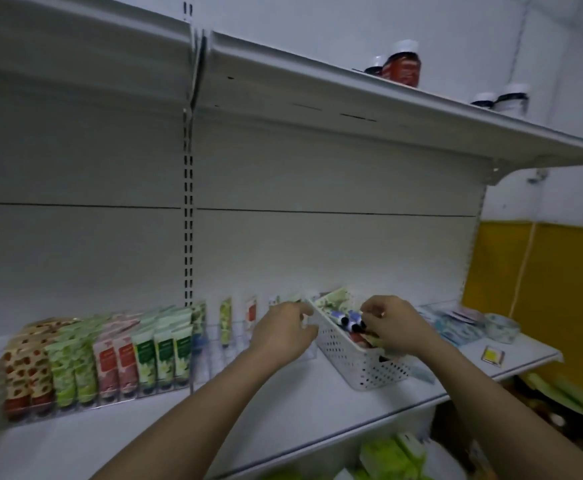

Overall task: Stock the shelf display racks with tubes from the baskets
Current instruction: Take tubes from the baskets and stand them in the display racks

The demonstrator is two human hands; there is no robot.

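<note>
A white perforated basket (pixel 359 365) stands on the middle shelf (pixel 283 420), holding several tubes (pixel 347 318) with dark caps. My left hand (pixel 284 332) grips the basket's left rim. My right hand (pixel 392 323) reaches into the basket, fingers closed among the tubes; which tube it holds I cannot tell. Left of the basket, a clear display rack (pixel 234 336) holds a few upright tubes. Further left, a full rack (pixel 103 362) shows rows of red, green and strawberry-print tubes.
Blue-white packets (pixel 452 322), a tape roll (pixel 501 327) and a small yellow card (pixel 492 355) lie on the shelf's right end. Jars (pixel 402 64) stand on the upper shelf. Green packages (pixel 387 459) sit below. A yellow wall panel (pixel 542 289) is at right.
</note>
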